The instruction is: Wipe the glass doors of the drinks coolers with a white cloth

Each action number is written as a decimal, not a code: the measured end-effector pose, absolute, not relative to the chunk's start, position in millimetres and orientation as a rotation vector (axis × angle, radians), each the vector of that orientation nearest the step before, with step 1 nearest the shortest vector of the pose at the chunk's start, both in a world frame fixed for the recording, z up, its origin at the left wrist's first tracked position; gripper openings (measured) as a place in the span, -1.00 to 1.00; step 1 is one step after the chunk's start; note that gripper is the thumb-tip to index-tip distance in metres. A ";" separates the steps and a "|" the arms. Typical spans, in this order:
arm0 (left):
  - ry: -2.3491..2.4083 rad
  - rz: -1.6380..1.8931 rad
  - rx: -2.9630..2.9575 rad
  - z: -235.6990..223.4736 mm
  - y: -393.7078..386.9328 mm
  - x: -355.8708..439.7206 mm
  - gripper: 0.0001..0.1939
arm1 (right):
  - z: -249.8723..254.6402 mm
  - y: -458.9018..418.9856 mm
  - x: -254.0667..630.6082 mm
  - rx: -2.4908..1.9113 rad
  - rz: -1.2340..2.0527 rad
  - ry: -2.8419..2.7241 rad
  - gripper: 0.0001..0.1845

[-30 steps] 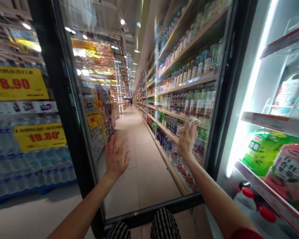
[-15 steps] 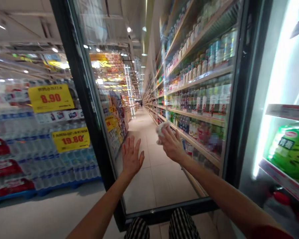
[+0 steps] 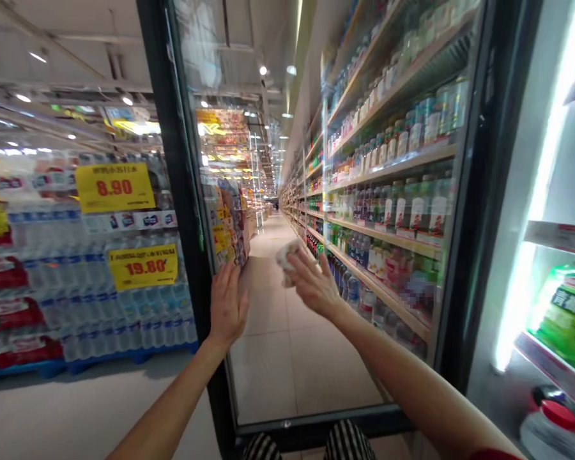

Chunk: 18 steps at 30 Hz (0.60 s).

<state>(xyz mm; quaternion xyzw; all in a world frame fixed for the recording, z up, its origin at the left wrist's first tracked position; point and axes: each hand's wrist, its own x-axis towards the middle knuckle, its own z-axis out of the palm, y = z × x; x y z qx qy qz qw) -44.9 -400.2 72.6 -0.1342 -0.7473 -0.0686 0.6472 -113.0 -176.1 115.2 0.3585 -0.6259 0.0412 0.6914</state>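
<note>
A tall glass door [image 3: 268,358] with a dark frame stands in front of me. My right hand [image 3: 314,284] presses a crumpled white cloth [image 3: 289,260] near the middle of the glass. Its palm is hidden, and its fingers lie stretched over the cloth. Farther left, my left hand [image 3: 227,306] is flat and open beside the door's left frame bar [image 3: 184,160], holding nothing. Whether it rests on the glass or on the bar's edge I cannot tell.
Lit cooler shelves with a green package [image 3: 568,313] are on the right, above a red-lidded jar [image 3: 556,425]. Packed water bottles [image 3: 91,313] with yellow price signs [image 3: 116,186] stand at left. Shelves of drinks [image 3: 388,211] show in the glass. My knees [image 3: 349,441] are below.
My right hand has moved left across the glass with the cloth. My left hand has also shifted left, to the frame bar. The view has turned slightly left.
</note>
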 end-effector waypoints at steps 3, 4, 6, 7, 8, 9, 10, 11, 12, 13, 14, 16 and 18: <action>-1.699 -0.206 -0.379 81.3 -393.0 -36.1 -0.47 | 152.2 -163.4 -125.7 0.416 0.429 -1.392 -0.47; -1.671 -0.248 -0.408 87.7 -384.8 -33.7 -0.49 | 163.1 -164.5 -128.2 0.352 0.493 -1.389 -0.48; -1.620 -0.362 -0.468 105.9 -362.1 -32.2 -0.53 | 171.7 -177.5 -126.3 0.414 0.492 -1.421 -0.52; -1.605 -0.420 -0.496 116.6 -349.4 -33.4 -0.54 | 168.7 -186.9 -122.3 0.526 0.435 -1.449 -0.54; -1.605 -0.470 -0.512 127.0 -336.9 -36.0 -0.53 | 161.8 -195.9 -117.0 0.643 0.373 -1.470 -0.55; -1.619 -0.491 -0.527 136.2 -325.4 -39.6 -0.52 | 152.6 -202.7 -111.4 0.741 0.326 -1.485 -0.55; -1.641 -0.486 -0.533 143.5 -315.4 -44.1 -0.51 | 142.7 -206.0 -106.2 0.821 0.298 -1.497 -0.54; -1.669 -0.460 -0.525 148.3 -307.2 -49.0 -0.49 | 133.7 -205.3 -102.0 0.894 0.278 -1.509 -0.51; -1.691 -0.417 -0.500 150.8 -300.7 -54.2 -0.48 | 126.5 -200.5 -99.2 0.962 0.262 -1.517 -0.48; -1.703 -0.366 -0.456 151.2 -295.8 -59.3 -0.47 | 121.4 -192.4 -97.8 1.022 0.246 -1.523 -0.43; -1.704 -0.311 -0.402 150.3 -292.4 -64.2 -0.46 | 118.7 -181.9 -97.8 1.065 0.230 -1.528 -0.40; -1.681 -0.175 -0.323 148.3 -289.8 -73.0 -0.44 | 118.3 -158.0 -102.1 1.063 0.211 -1.523 -0.41; -1.644 0.010 -0.341 152.1 -293.6 -79.6 -0.42 | 120.8 -135.2 -110.7 0.923 0.241 -1.497 -0.49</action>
